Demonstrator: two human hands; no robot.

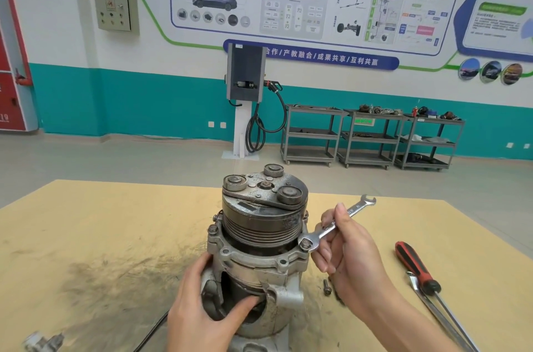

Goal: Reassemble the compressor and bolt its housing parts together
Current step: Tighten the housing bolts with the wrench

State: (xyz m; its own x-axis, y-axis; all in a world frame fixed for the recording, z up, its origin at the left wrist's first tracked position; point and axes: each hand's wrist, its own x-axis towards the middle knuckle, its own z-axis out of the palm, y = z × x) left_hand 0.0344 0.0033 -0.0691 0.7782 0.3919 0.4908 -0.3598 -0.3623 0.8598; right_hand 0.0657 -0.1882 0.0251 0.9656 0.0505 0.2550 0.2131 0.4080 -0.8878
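While standing upright near centre of tan, oil-stained wooden desk, grey cast-metal compressor w/ dark grooved pulley on top held from both sides. Left hand pressed on lower housing at front-left, fingers apart, thumb reaching into dark opening of housing; wraps against body, not clamped around it. Right hand closed on shank of shiny steel double open-end wrench, thumb on top, fingers curled under. Lower wrench end seated on small hex flange bolt at right side of housing flange; other end free, pointing up & to right, away from pulley. More bolts seen on left side of flange, standing in their ears. One empty bolt hole visible at front of flange, approx. below pulley.

Lying on desk just right of compressor base, partly behind right wrist: loose dark flange bolt. Further right, well apart from compressor: screwdriver w/ red-and-black handle, shaft towards near edge, crossing a second thin metal tool; type of that one not clear. At bottom-left corner, blurred metal part, cannot identify. Thin black cable running from under compressor to near edge.

Behind desk, at far wall: grey charging post w/ black cable & three grey metal trolleys carrying small parts.
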